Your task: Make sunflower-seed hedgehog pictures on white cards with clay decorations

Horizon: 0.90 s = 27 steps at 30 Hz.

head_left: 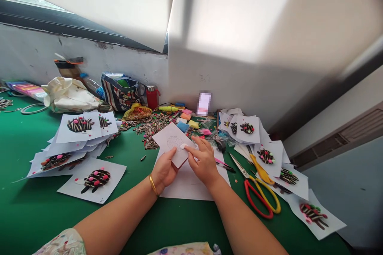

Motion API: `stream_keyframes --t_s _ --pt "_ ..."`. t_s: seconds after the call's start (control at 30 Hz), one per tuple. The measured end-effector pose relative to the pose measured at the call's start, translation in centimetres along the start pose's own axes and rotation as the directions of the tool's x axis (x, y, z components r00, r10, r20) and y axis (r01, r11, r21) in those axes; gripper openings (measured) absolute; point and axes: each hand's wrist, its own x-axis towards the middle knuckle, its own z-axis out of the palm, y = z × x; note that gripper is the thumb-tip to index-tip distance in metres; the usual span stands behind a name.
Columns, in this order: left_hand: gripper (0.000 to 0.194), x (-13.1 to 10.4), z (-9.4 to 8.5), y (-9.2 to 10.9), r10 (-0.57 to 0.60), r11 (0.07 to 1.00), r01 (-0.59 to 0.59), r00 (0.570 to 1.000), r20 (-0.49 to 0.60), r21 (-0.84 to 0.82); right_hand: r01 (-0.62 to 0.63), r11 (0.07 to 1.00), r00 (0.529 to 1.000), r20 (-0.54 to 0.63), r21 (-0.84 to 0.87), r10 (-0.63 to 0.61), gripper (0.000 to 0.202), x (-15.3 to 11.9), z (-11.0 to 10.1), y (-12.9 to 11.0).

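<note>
My left hand (165,169), with a gold bangle at the wrist, grips a small white card (168,135) by its lower edge, thumb on top. The card is tilted and bears a faint round pencil drawing. A small white lump (183,146) lies on the drawing's right side. My right hand (203,160) is over the card's right edge, its index fingertip touching the lump and its other fingers partly spread. Beneath both hands a larger white sheet (191,188) lies on the green table (179,223).
Red-and-yellow scissors (259,191) lie right of the sheet, beside a pen (225,165). Decorated cards are piled left (97,179) and right (265,157). Sunflower seeds (152,127), coloured clay packets (193,124), bags (121,91), a red bottle (152,97) and a phone (204,103) stand or lie behind.
</note>
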Motion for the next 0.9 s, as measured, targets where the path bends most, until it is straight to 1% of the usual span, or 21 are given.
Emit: stream_keyframes --t_s 0.2,0.4,0.6,0.9 --pt "0.034 0.14 -0.12 -0.02 -0.006 1.000 0.006 1.000 -0.005 0.006 0.011 1.000 0.999 -0.032 0.015 -0.011 0.031 0.06 -0.16 -0.16" --pt "0.030 0.25 -0.19 -0.13 0.031 0.999 -0.031 0.999 0.011 0.031 -0.022 0.999 1.000 -0.013 0.037 0.022 0.022 0.17 -0.25 -0.32" --pt "0.033 -0.09 -0.03 -0.20 0.088 0.995 -0.090 0.995 0.050 0.046 -0.021 1.000 1.000 0.001 0.023 0.021 0.027 0.23 -0.30 -0.33" --pt "0.033 -0.15 0.22 -0.04 0.108 0.993 -0.110 0.994 0.036 0.053 -0.001 1.000 1.000 -0.010 -0.014 0.001 0.027 0.24 -0.27 -0.27"
